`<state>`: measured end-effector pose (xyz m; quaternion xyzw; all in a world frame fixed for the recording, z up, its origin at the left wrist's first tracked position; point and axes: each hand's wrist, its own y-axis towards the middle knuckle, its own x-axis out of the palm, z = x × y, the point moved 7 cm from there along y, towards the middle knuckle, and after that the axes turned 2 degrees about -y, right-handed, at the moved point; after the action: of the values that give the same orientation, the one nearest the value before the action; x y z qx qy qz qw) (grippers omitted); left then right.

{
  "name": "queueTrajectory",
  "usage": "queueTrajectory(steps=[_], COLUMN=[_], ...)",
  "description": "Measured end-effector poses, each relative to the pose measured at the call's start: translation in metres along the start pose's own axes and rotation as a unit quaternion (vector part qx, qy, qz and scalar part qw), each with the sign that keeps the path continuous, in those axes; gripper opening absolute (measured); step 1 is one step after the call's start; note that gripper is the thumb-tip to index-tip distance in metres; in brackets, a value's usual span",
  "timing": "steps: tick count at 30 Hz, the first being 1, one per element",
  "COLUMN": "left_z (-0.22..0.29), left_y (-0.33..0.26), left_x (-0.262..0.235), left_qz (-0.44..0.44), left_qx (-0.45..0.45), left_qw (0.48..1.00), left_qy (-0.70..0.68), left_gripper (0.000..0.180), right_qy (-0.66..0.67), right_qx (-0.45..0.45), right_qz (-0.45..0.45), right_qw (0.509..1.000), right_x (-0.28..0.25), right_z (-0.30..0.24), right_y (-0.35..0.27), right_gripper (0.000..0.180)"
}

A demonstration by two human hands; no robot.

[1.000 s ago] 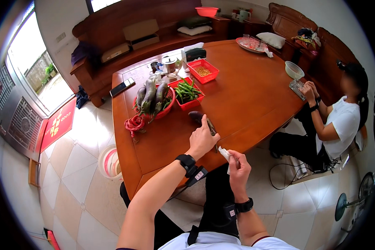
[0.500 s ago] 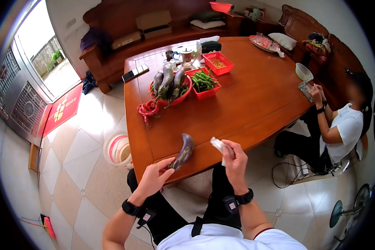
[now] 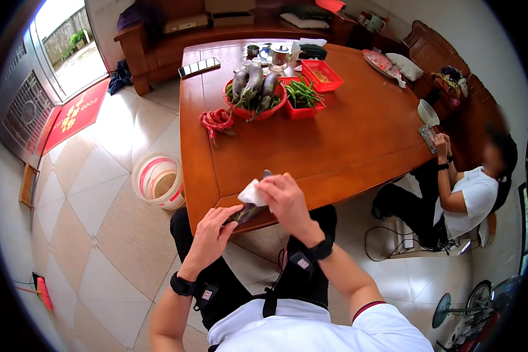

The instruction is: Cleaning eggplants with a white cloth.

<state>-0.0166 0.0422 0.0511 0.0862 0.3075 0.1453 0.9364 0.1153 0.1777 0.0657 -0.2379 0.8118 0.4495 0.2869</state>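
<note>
My left hand (image 3: 214, 232) grips the lower end of a dark purple eggplant (image 3: 247, 211) at the near edge of the wooden table (image 3: 334, 141). Over the eggplant my right hand (image 3: 284, 196) presses a white cloth (image 3: 251, 192) against its upper part. Only a small tip of the eggplant shows above my right hand. Both wrists wear black bands.
A red bowl of eggplants (image 3: 253, 94), a red basket of green peppers (image 3: 302, 97), another red basket (image 3: 321, 74) and red chillies (image 3: 217, 122) stand farther back. A white bucket (image 3: 157, 180) sits on the tiled floor to the left. Another person (image 3: 463, 188) sits at the right.
The eggplant has come down from the table top to its near edge. My right hand has brought the white cloth onto it, and the view has tilted down.
</note>
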Motion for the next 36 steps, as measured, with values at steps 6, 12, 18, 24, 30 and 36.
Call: queueTrajectory(steps=[6, 12, 18, 24, 30, 36], left_z=[0.002, -0.001, 0.004, 0.003, -0.002, 0.004], left_y=[-0.005, -0.005, -0.004, -0.007, -0.012, -0.008], left_x=[0.003, 0.003, 0.005, 0.006, 0.008, 0.006], left_qz=[0.011, 0.021, 0.026, 0.016, 0.035, 0.016], left_qx=[0.009, 0.012, 0.024, 0.012, 0.032, 0.026], left_qw=[1.000, 1.000, 0.999, 1.000, 0.999, 0.999], left_qy=[-0.004, 0.005, 0.014, 0.011, 0.023, 0.013], left_gripper=[0.038, 0.038, 0.038, 0.039, 0.040, 0.042], right_qy=[-0.016, 0.027, -0.029, -0.011, 0.017, -0.036], right_qx=[0.071, -0.067, -0.073, 0.014, -0.102, -0.106], right_qz=[0.065, -0.001, -0.022, 0.038, -0.032, -0.045], right_qw=[0.995, 0.997, 0.997, 0.999, 0.994, 0.993], right_x=[-0.022, 0.001, 0.001, -0.025, 0.001, -0.007], right_z=[0.046, -0.035, -0.014, 0.025, -0.041, -0.019], right_y=[0.024, -0.006, -0.007, 0.028, -0.004, -0.004], right_gripper=[0.017, 0.026, 0.028, 0.024, 0.027, 0.026])
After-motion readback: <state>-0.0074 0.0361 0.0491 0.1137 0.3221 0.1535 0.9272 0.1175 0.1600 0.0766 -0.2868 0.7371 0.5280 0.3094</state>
